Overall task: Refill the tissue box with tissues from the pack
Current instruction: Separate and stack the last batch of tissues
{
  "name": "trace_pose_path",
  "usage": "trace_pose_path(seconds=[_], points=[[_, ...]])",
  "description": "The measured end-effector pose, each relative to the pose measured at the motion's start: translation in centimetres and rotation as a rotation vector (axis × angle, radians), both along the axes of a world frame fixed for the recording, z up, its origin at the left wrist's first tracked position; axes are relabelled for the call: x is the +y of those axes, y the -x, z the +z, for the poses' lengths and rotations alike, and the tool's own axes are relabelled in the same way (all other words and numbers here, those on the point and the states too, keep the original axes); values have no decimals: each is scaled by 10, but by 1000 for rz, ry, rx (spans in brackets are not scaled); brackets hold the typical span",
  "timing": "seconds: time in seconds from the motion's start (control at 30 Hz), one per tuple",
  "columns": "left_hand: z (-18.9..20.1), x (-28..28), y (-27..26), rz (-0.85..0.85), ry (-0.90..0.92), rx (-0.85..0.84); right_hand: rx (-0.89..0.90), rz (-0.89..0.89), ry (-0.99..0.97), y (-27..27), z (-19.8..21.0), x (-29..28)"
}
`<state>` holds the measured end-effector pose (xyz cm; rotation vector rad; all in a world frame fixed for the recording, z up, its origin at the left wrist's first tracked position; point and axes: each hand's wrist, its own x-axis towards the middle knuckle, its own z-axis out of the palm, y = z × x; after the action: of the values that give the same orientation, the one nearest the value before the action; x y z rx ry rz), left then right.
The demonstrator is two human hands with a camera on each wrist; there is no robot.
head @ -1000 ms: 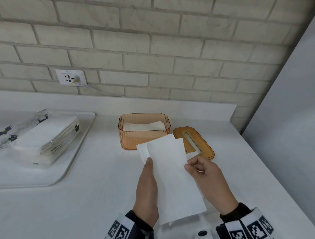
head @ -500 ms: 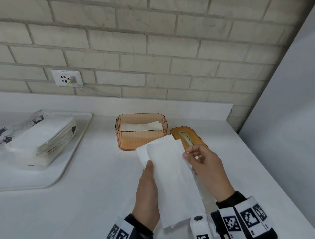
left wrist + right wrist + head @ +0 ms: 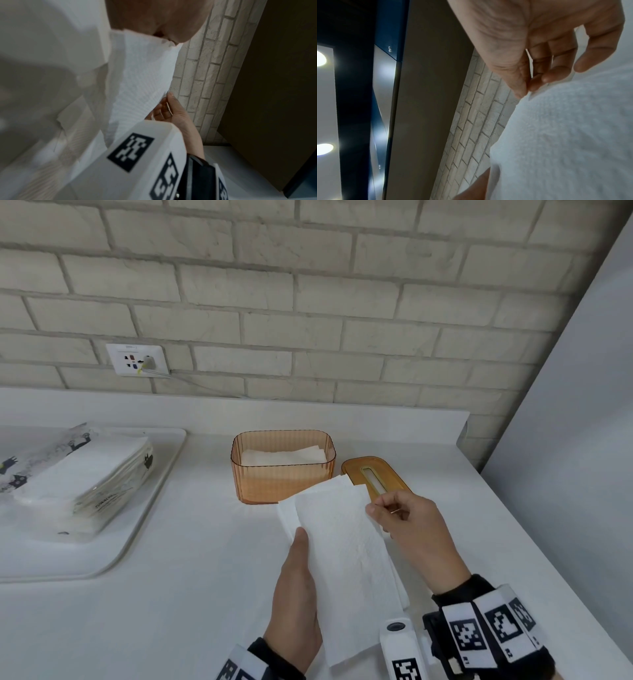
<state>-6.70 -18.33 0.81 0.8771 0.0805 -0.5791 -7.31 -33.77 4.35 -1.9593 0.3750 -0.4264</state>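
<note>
My left hand (image 3: 303, 546) holds a small stack of white tissues (image 3: 346, 559) above the counter, thumb on top and fingers hidden beneath. My right hand (image 3: 375, 508) pinches the stack's right edge near its far corner; the right wrist view shows its fingertips (image 3: 537, 82) meeting at the tissues (image 3: 573, 135). Just beyond stands the orange tissue box (image 3: 282, 474), open, with white tissues lying low inside. Its orange slotted lid (image 3: 376, 474) lies flat to the right of the box. The opened tissue pack (image 3: 85, 477) rests far left.
A white tray (image 3: 147, 529) at the left carries the pack. A brick wall with a socket (image 3: 137, 359) backs the white counter (image 3: 171, 594). A grey panel (image 3: 575, 474) bounds the counter on the right.
My right hand has slid up the stack's right edge towards its far corner. The left hand still holds the tissues in about the same place.
</note>
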Motion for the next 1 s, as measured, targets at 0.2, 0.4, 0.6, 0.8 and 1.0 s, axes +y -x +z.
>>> trace_pose_path(seconds=[0.2, 0.4, 0.6, 0.8, 1.0], points=[[0, -1, 3, 6, 32, 1, 9, -3, -31, -6, 2, -3], [2, -3, 4, 50, 49, 19, -100, -7, 44, -2, 9, -4], [-1, -4, 1, 60, 29, -15, -38, 65, 22, -15, 14, -4], [1, -10, 5, 57, -28, -63, 91, 81, 102, -32, -3, 8], [-11, 21, -12, 232, -145, -12, 396, 91, 442, -39, -4, -50]])
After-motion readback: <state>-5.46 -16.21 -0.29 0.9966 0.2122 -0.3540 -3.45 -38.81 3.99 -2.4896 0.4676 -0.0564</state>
